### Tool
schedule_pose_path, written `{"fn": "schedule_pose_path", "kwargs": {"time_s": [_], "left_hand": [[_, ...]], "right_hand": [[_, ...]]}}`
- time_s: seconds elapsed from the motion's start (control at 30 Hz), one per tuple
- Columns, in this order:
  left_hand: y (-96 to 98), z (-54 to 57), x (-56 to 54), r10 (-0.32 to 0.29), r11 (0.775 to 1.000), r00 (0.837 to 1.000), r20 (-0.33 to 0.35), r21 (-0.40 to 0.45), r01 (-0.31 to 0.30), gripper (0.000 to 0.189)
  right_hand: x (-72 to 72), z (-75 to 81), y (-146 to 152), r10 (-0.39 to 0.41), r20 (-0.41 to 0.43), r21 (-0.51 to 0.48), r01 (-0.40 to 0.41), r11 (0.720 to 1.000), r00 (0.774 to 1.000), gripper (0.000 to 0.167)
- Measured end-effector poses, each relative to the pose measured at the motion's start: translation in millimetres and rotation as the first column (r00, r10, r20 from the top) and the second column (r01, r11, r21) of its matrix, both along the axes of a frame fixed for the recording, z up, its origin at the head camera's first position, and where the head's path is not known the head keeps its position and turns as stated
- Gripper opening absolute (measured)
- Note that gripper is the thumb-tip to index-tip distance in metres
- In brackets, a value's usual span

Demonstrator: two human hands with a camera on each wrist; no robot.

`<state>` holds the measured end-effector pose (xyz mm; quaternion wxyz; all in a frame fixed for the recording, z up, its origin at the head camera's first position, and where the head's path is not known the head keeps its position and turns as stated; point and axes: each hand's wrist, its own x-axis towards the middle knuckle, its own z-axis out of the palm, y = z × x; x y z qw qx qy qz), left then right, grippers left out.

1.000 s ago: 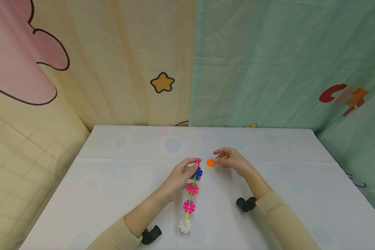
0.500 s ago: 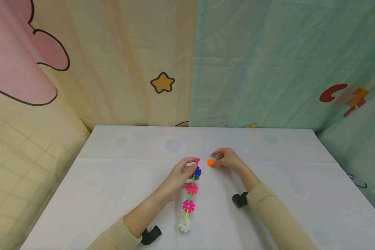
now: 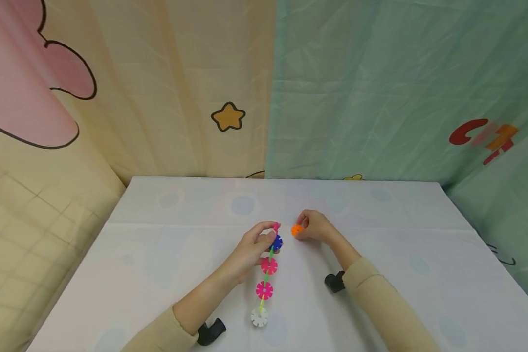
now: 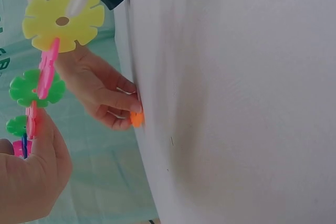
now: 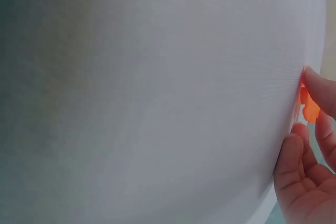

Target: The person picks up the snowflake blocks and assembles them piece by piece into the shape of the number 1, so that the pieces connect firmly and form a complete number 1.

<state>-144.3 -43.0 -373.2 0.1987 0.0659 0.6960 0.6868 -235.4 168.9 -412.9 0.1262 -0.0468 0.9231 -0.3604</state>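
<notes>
My left hand [image 3: 251,252] grips the upper end of a chain of notched plastic snowflake discs, near its blue disc [image 3: 276,242]. From there the chain runs toward me through green, pink and yellow discs to a white disc [image 3: 259,317] at its lower end. In the left wrist view, a yellow disc [image 4: 79,22] faces the camera, with pink and green ones slotted on below. Thumb and fingers of my right hand [image 3: 318,227] pinch a loose orange disc [image 3: 297,230] at the tabletop. The right wrist view shows this orange disc [image 5: 311,107] between the fingertips.
The table [image 3: 180,274] wears a pale cloth with faint dots. Patterned curtains [image 3: 369,88] hang behind it and along both sides. Black curved pieces [image 3: 211,332] sit at each sleeve cuff.
My right hand has moved slightly left, and its fingers have come together on the orange disc. The left hand and chain have shifted only a little left.
</notes>
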Motion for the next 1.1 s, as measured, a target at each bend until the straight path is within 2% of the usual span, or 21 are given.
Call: {"fn": "schedule_pose_path", "kwargs": {"time_s": [0.2, 0.33, 0.57, 0.67, 0.9, 1.1], "left_hand": [[0.4, 0.0, 1.1, 0.005, 1.0, 1.0, 0.008, -0.007, -0.005, 0.042], [-0.3, 0.1, 3.2, 0.0, 1.0, 1.0, 0.006, -0.013, 0.0, 0.042], [-1.0, 1.0, 3.1, 0.006, 1.0, 1.0, -0.009, 0.004, -0.006, 0.042], [-0.5, 1.3, 3.0, -0.003, 1.0, 1.0, -0.015, 0.011, 0.004, 0.041], [1.7, 2.0, 4.5, -0.017, 1.0, 1.0, -0.01, 0.015, 0.017, 0.041], [3.4, 2.2, 4.8, -0.029, 1.0, 0.999, -0.014, 0.003, 0.029, 0.04]], "right_hand": [[5.6, 0.5, 6, -0.009, 0.03, -0.077, 0.011, 0.997, 0.999, 0.024], [10.5, 4.3, 11, -0.01, 0.058, -0.162, 0.019, 0.987, 0.998, 0.021], [18.9, 19.7, 18, 0.084, 0.057, -0.368, -0.058, 0.928, 0.995, 0.025], [23.4, 29.8, 16, 0.081, 0.042, -0.426, -0.055, 0.903, 0.996, 0.027], [34.8, 52.0, 11, 0.077, -0.007, -0.513, -0.07, 0.855, 0.997, 0.028], [42.8, 62.2, 2, 0.114, -0.039, -0.527, -0.118, 0.841, 0.993, 0.029]]}}
